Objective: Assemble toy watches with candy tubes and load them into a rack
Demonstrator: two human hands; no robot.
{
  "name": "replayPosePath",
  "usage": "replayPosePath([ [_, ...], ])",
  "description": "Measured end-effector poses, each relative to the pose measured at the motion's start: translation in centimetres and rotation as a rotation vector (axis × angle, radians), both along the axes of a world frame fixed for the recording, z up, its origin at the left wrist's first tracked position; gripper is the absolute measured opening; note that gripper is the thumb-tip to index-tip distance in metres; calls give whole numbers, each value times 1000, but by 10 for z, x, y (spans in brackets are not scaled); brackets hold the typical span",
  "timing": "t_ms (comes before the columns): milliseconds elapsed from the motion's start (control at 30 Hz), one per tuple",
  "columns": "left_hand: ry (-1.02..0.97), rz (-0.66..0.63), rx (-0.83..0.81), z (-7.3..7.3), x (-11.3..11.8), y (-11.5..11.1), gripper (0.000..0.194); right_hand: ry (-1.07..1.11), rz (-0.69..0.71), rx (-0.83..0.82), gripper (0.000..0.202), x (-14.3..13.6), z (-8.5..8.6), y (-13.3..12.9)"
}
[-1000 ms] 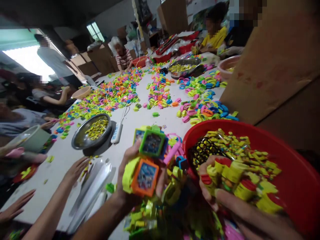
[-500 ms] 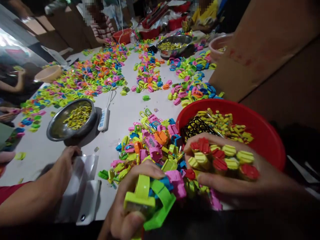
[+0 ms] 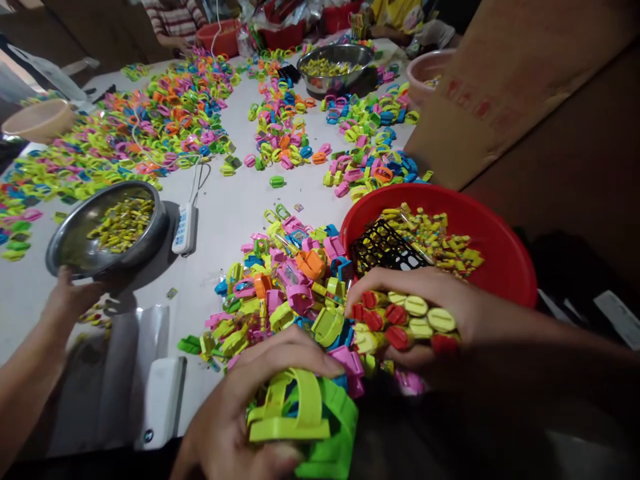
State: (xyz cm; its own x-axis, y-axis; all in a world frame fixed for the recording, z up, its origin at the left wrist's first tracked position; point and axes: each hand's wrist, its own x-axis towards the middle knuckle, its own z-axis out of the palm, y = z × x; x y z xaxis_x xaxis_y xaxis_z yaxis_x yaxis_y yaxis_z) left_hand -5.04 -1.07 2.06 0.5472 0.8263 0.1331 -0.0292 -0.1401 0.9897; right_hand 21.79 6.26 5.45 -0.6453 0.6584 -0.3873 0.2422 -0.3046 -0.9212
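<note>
While my left grip (image 3: 227, 417) clasps green and yellow looped plastic toys (image 3: 290, 432), my right grip (image 3: 465, 300) clutches red and yellow plastic cylinders (image 3: 416, 306): apparently a holding step; next move calls for steady pressure.

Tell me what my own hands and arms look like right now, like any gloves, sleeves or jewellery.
Your left hand and right hand are both bare, with no gloves. No rings, watch or bracelet show on the parts in view. Your right forearm shows no sleeve; your left arm is cut off by the bottom edge near the wrist.
</note>
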Motion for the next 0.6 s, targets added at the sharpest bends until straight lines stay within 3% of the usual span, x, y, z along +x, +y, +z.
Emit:
replayPosePath([
  [100, 13, -19, -124, 0, -2, 5, 40, -105, 94, 234, 33, 1, 2, 6],
  [167, -20, -45, -263, -2, -3, 8, 42, -112, 142, 288, 31, 1, 1, 8],
  [333, 49, 19, -547, -11, -7, 8, 54, -129, 198, 280, 31, 0, -8, 5],
  [500, 168, 278, -656, -26, -13, -9, 59, -51, 229, 169, 34, 3, -25, 0],
  [600, 229, 317, -636, -29, -13, -13, 58, 85, 221, 171, 31, 6, -34, -2],
])
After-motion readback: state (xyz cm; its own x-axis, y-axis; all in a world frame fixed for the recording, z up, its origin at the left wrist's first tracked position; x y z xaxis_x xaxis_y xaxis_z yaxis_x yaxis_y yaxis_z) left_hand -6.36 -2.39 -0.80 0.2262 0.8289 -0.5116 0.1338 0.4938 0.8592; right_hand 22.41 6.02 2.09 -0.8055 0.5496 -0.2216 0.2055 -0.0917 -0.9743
